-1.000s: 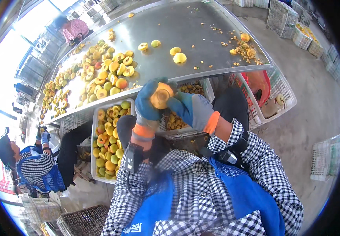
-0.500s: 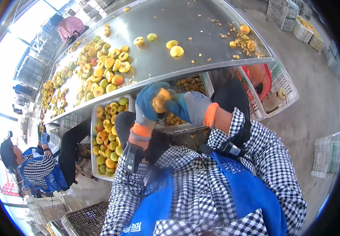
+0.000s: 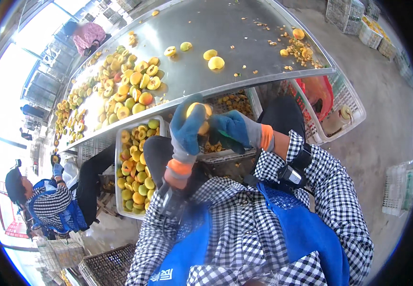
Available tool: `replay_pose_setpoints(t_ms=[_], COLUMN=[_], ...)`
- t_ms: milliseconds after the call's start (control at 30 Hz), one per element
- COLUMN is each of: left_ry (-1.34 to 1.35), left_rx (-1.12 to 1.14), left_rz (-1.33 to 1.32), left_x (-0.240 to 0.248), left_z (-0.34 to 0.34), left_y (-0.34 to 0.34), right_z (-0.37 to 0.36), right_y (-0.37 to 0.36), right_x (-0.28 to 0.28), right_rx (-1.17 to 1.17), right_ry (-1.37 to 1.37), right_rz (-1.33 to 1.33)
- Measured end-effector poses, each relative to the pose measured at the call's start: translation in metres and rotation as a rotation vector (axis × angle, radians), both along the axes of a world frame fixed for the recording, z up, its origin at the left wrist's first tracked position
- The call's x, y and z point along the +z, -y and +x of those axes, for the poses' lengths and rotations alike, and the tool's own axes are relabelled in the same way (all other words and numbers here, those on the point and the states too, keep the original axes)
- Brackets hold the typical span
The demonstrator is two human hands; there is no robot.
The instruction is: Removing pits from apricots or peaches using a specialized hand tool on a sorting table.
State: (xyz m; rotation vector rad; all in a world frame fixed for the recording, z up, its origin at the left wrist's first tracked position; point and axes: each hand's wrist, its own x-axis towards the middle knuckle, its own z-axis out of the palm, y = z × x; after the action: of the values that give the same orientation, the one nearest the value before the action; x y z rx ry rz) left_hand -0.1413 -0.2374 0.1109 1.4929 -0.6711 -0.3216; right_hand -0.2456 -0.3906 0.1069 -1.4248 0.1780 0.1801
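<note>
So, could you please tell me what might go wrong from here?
1. The yellow-orange fruit in the blue-and-grey gloved left hand could slip, perhaps into the white plastic crate of brownish pieces below.
2. The blue-and-grey gloved right hand works close beside it, so fingers might get in each other's way.
3. The rounded orange fruit near the grey metal table's edge could roll off if bumped.

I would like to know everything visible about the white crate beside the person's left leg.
The white crate is rectangular, plastic-looking, upright and open-topped. Stone-fruit pieces, yellow, orange-red and greenish, fill it; some show cut faces with hollows. It sits by the near edge of the metal table; the left leg hides part of its right side, so contact there is unclear. Neither the left hand nor the right hand touches it.
</note>
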Motion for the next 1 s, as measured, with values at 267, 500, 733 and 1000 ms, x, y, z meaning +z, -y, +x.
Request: replay_pose_setpoints(t_ms=[267, 500, 733, 1000], left_ry=[0.017, 0.806, 0.069, 0.643], left_rx=[-0.318, -0.059, -0.172, -0.548], left_rz=[0.045, 0.174, 0.152, 0.232], left_x=[-0.002, -0.009, -0.010, -0.025], left_z=[0.028, -0.005, -0.015, 0.013], left_y=[-0.013, -0.015, -0.004, -0.013], right_z=[-0.002, -0.002, -0.025, -0.028], right_y=[0.001, -0.031, -0.055, -0.061], right_x=[-0.007, -0.093, -0.111, -0.129], right_rx=[0.086, 0.126, 0.063, 0.065], right_ry=[-0.066, 0.516, 0.364, 0.486], right_rz=[0.025, 0.042, 0.093, 0.117])
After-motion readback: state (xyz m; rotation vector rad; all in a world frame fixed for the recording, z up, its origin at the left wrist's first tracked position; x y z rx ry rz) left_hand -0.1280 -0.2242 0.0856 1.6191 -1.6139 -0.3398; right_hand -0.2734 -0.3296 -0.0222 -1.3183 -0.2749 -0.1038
